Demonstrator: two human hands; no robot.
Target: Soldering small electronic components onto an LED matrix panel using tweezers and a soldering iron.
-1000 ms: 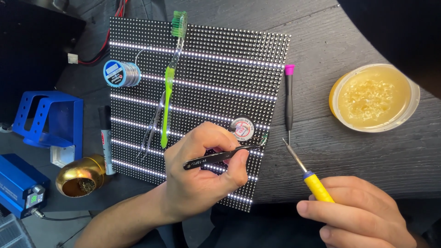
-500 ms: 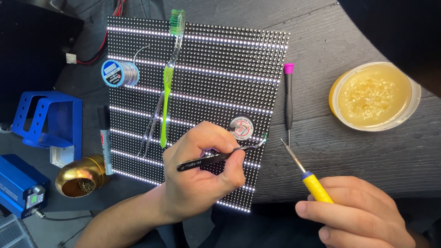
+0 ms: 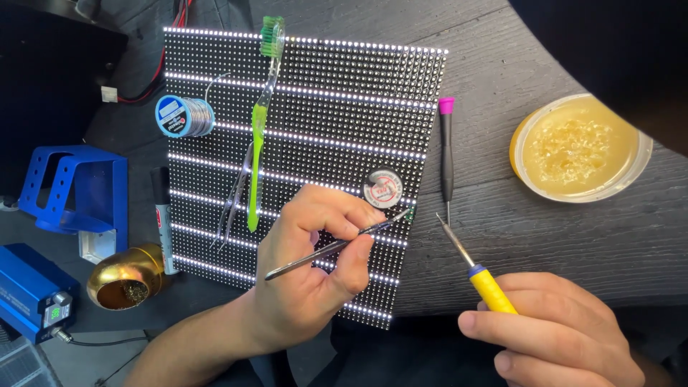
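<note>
Two hands show: the left hand (image 3: pixel 315 276) and the right hand (image 3: pixel 555 333), one tool in each. One pair of tweezers (image 3: pixel 337 246) sits between the left fingers (image 3: pixel 344 218); a second pair of tweezers (image 3: pixel 233 197) lies well to their left. One soldering iron (image 3: pixel 476 269) with a yellow grip sticks out from the right fingers (image 3: pixel 502 330). One LED panel (image 3: pixel 322 107) lies under the left fingers. Beyond them: one green toothbrush (image 3: pixel 259 122), one solder spool (image 3: pixel 184 116), one small round tin (image 3: pixel 383 188), one screwdriver (image 3: pixel 446 154) with a pink cap, one yellow dish (image 3: pixel 580 147). Left of them: one marker (image 3: pixel 163 218), one brass tip cleaner (image 3: pixel 127 276), two blue units (image 3: pixel 72 190) (image 3: pixel 32 290).
</note>
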